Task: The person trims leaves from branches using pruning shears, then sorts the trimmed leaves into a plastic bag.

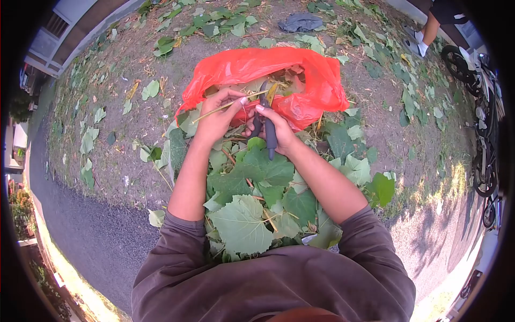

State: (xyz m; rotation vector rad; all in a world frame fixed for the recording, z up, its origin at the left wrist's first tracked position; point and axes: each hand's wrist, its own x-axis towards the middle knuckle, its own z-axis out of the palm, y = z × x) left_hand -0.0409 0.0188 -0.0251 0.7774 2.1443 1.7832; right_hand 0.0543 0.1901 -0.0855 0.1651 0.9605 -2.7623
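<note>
A red plastic bag (321,80) lies with its mouth open towards me, cut plant pieces inside it. My left hand (219,111) pinches a thin pale stem (215,111) in front of the bag's left part. My right hand (273,126) is closed on dark-handled pruning shears (270,134), whose blades point up to the bag's mouth, close to the stem's right end. A yellowish leaf piece (272,92) is beside the blades. Large green leaves (241,224) and cut stems are heaped below my hands, up against my body.
Scattered leaves (151,89) cover the soil around the bag. A dark crumpled item (300,22) lies beyond it. At the upper right stands a person (429,29), legs visible. Motorbikes or bicycles (485,123) line the right edge. Grey pavement (102,236) borders the soil.
</note>
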